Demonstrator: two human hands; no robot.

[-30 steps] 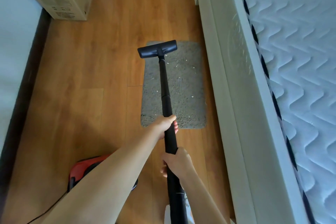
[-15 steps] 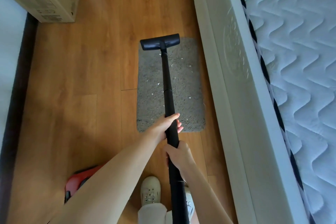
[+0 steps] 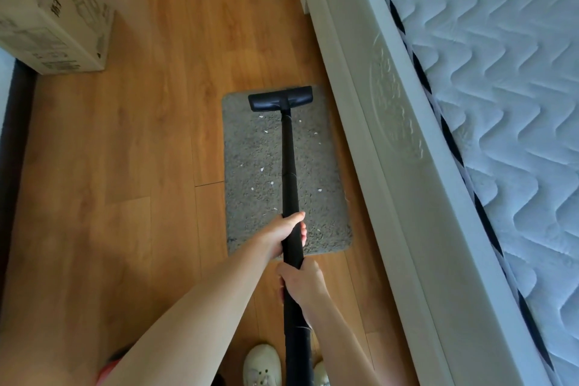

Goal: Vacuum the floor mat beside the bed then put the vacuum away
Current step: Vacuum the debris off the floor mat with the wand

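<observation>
The grey floor mat (image 3: 260, 166) lies flat on the wooden floor (image 3: 141, 166), right alongside the white bed frame (image 3: 391, 141), and it's dotted with little pale crumbs (image 3: 262, 169) across the pile. My vacuum's black floor head (image 3: 280, 98) sits at the far end of the mat, square across it, nearer the bed side than the open side. The black wand (image 3: 289, 166) runs straight back from the head down the middle of the mat towards me. My left hand (image 3: 282, 233) is wrapped round the wand over the near edge of the mat, fingers curled tight about it, thumb on top. My right hand (image 3: 302, 283) is clenched on the wand just behind, almost touching the left. Below, I can see my white shoes (image 3: 261, 365) on the boards either side of the tube, and a sliver of the red vacuum body (image 3: 108, 368) peeking out under my left forearm. On the right, the quilted mattress (image 3: 501, 103) fills the frame. Far left, a printed cardboard box (image 3: 59, 16) stands on the floor well away from the mat.
</observation>
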